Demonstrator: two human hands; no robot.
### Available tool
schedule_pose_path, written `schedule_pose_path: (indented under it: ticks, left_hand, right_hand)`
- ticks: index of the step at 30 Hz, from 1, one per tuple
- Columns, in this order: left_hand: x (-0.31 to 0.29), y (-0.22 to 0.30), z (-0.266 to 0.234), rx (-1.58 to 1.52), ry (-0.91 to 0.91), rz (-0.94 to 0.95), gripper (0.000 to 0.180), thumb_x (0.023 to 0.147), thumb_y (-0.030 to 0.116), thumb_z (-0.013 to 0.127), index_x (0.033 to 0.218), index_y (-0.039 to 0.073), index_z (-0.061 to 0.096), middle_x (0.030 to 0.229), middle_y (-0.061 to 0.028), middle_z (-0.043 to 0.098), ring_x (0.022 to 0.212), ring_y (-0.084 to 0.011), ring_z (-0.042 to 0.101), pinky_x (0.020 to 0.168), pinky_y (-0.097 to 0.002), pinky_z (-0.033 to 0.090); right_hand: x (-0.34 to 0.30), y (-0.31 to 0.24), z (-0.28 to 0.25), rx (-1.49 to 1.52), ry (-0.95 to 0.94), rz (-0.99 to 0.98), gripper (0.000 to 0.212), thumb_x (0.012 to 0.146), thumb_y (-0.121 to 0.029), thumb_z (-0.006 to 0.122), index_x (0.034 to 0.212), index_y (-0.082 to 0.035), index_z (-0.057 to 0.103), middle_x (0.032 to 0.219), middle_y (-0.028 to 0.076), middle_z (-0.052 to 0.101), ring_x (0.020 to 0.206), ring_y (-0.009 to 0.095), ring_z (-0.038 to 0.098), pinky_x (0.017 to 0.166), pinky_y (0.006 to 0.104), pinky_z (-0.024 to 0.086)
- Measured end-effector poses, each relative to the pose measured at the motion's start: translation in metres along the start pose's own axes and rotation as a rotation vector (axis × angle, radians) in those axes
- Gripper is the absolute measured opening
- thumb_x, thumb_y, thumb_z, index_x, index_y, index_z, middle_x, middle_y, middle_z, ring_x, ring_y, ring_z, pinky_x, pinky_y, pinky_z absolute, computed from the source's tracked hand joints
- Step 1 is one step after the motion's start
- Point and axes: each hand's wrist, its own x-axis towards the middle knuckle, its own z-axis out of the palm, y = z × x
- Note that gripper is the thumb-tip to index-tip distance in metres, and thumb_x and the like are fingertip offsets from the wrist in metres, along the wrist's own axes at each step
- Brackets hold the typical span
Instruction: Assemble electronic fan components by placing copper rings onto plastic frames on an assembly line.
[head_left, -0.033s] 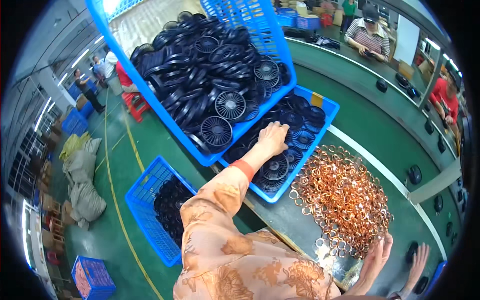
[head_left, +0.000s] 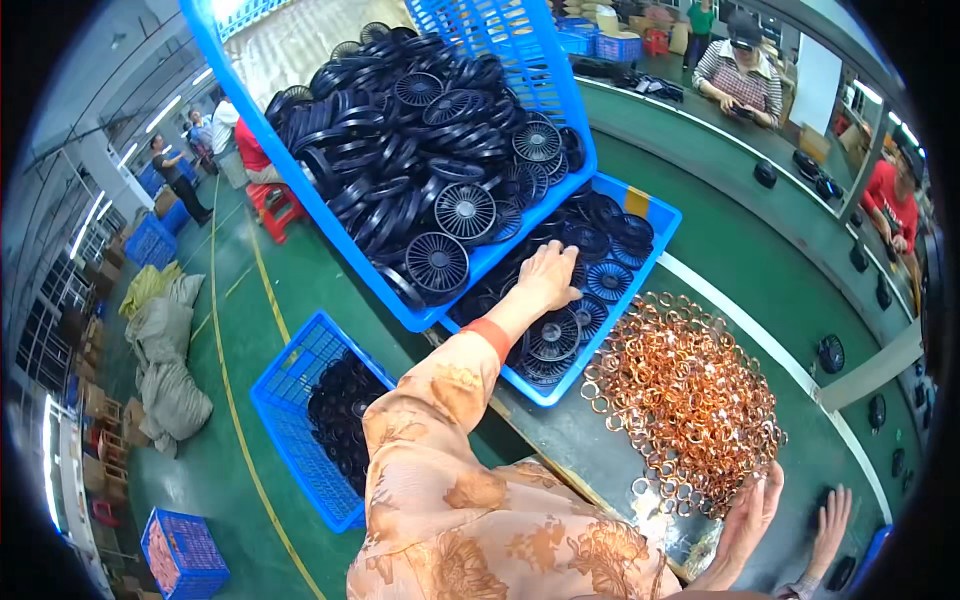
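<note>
My left hand (head_left: 548, 278) reaches into a shallow blue tray (head_left: 545, 398) of black round slatted grilles (head_left: 555, 335). Its fingers bend down over the grilles and its thumb stands apart; no grille shows in its grasp. A heap of copper-coloured rings (head_left: 690, 400) lies on the worktable beside the tray. At the near right edge of that heap is my right hand (head_left: 748, 515), its fingers loosely curved and a little apart, with nothing visible in it. Another person's spread hand (head_left: 832, 525) is just to the right, next to a dark part.
A large blue crate (head_left: 405, 318), full of black grilles, rests over the tray's far left side. Below left, another blue crate (head_left: 285, 385) holds dark parts. A green conveyor (head_left: 740, 225) carries black parts on the right. Co-workers (head_left: 742, 75) sit across it. Sacks (head_left: 165, 350) lie far left.
</note>
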Motion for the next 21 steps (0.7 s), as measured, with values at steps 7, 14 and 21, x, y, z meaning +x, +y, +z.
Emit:
schedule_pose_path:
  ticks: [7,14,21]
  left_hand:
    - [0.012,-0.019,0.0,-0.004,-0.141,-0.054,0.081,0.07,0.041,0.085,0.13,-0.001,0.051,0.135,-0.0212,0.049,0.128,-0.0384,0.048,0.104,-0.0465,0.046]
    - [0.008,-0.003,-0.014,-0.015,0.098,-0.044,0.062,0.059,0.026,0.092,0.108,0.004,0.061,0.107,-0.0162,0.056,0.112,-0.0359,0.056,0.088,-0.0464,0.053]
    - [-0.036,0.033,-0.043,-0.16,0.445,0.287,0.026,0.074,0.024,0.08,0.088,0.011,0.063,0.09,-0.0071,0.055,0.086,-0.0297,0.059,0.071,-0.0429,0.05]
  right_hand:
    - [0.01,0.02,0.005,0.106,-0.179,0.123,0.052,0.092,-0.005,0.066,0.14,-0.002,0.045,0.127,0.008,0.057,0.103,0.015,0.061,0.09,0.0227,0.054]
    - [0.003,0.018,0.044,0.12,-0.149,0.196,0.045,0.092,-0.007,0.066,0.134,-0.006,0.05,0.114,0.006,0.06,0.092,0.012,0.062,0.077,0.0192,0.056]
    - [0.002,0.025,0.052,0.148,-0.231,0.238,0.034,0.093,-0.01,0.067,0.124,-0.007,0.053,0.108,0.007,0.064,0.083,0.012,0.064,0.071,0.0186,0.057]
